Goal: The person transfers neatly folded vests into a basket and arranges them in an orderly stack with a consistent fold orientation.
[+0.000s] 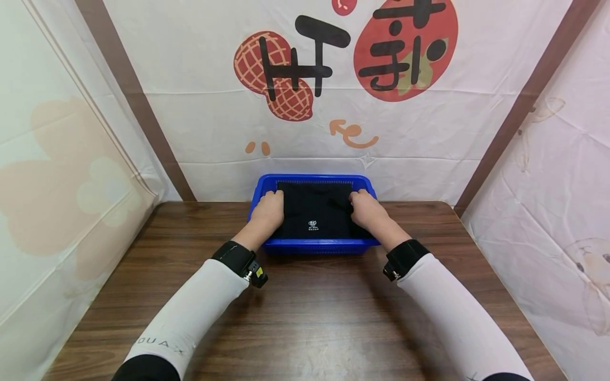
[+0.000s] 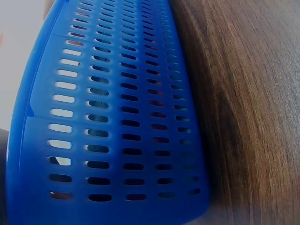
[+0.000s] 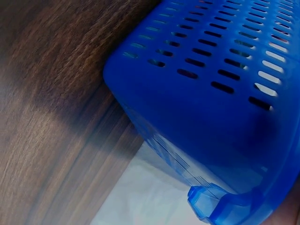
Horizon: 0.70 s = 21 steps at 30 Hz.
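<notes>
A black cloth [image 1: 314, 209] with a small white print lies flat inside a blue plastic basket [image 1: 321, 243] at the back of the table. At the cloth's left edge, the left hand [image 1: 269, 211] grips it with curled fingers. The right hand [image 1: 368, 212] pinches the opposite edge in the same way. Both forearms pass over the basket's rim. Whether the cloth is a garment or a bag cannot be told. Each wrist view is filled mostly by the slotted basket wall [image 2: 126, 93], and the fingers are hidden there.
The basket stands on a brown wood-grain table [image 1: 324, 317], close to a white printed curtain [image 1: 200, 127] behind it. More curtain hangs along both sides. Through the wall slots, bits of red and pale green show inside the basket. A clear blue piece [image 3: 220, 204] projects from its rim.
</notes>
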{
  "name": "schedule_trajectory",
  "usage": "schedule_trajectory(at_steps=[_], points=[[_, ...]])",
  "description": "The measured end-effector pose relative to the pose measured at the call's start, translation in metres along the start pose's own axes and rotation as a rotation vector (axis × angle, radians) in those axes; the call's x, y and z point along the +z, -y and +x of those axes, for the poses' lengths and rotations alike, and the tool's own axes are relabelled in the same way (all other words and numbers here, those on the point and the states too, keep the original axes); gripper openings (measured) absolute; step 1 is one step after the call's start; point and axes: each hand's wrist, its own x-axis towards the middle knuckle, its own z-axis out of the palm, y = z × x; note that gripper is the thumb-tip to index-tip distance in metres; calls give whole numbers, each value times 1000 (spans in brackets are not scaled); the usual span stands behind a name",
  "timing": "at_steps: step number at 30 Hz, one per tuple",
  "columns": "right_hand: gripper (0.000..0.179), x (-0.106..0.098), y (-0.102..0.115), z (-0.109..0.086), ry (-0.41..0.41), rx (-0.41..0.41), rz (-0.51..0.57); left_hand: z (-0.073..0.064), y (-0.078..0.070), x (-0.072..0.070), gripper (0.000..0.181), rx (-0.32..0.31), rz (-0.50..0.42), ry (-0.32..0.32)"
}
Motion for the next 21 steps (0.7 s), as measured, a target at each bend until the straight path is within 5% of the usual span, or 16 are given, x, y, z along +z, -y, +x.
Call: schedule_trajectory(at_steps=[13, 21], points=[[35, 1, 1, -7, -94, -66, -83, -1, 3, 1, 37, 70, 101, -14], [38, 4, 4, -8, -112, -80, -102, -5, 0, 4, 44, 57, 88, 5]])
